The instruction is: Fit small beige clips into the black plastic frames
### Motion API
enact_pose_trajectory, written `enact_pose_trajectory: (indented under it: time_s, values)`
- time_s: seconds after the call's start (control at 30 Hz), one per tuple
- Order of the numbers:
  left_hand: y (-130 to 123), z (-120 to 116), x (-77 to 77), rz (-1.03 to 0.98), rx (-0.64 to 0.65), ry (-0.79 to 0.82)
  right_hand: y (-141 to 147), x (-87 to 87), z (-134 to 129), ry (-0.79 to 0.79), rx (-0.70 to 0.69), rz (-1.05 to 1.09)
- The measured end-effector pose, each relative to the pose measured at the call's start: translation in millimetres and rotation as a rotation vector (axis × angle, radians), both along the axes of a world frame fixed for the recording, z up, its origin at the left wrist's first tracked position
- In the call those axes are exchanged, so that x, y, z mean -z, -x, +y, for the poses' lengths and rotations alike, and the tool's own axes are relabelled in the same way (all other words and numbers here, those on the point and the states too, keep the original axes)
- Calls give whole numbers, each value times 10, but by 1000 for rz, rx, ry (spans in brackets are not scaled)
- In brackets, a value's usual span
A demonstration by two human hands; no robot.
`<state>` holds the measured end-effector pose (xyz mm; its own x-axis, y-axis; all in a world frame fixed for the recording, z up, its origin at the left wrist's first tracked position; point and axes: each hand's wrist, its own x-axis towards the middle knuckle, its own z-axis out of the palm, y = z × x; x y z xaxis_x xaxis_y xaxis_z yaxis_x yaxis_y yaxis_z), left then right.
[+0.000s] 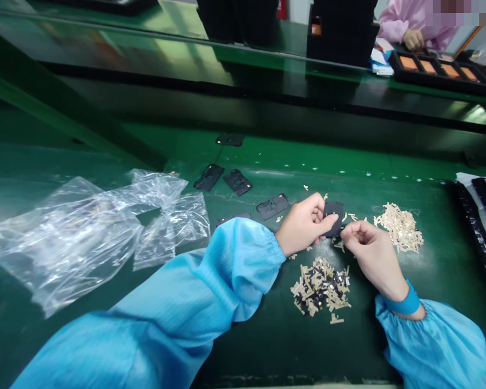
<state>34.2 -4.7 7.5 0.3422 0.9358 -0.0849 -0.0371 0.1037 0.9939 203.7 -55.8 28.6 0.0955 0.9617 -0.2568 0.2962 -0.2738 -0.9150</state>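
My left hand (pixel 302 224) grips a thin black plastic plate (pixel 333 216), thumb across its face. At the plate's lower right edge is my right hand (pixel 362 243), its thumb and fingers pinched together; whatever sits between them is too small to make out. Below both hands lies a pile of small beige and black pieces (pixel 321 286). A second pile of small beige pieces (pixel 400 227) is to the right of my right hand. A few loose beige bits (pixel 339 246) are scattered around the hands. Similar black plates (pixel 272 206) rest left of my left hand.
Crumpled clear plastic bags (pixel 93 227) cover the left of the green table (pixel 267 351). A black tray (pixel 480 232) stands at the right edge. Behind a raised ledge (pixel 247 70) are black stacked trays (pixel 340 32) and a co-worker's hand (pixel 413 39) near a tray with orange compartments (pixel 445 70).
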Motion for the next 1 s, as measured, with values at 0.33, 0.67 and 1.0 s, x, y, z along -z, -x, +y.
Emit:
enact_pose_trajectory:
  time_s: [0.33, 0.67, 1.0]
  values:
    - [7, 0, 0, -23, 13, 10, -2, 16, 5, 7, -9, 15]
    - [14, -2, -15, -16, 25, 20, -16, 0, 17, -5, -41, 23]
    - [11, -5, -10, -38, 28, 31, -31, -6, 18, 21, -49, 42]
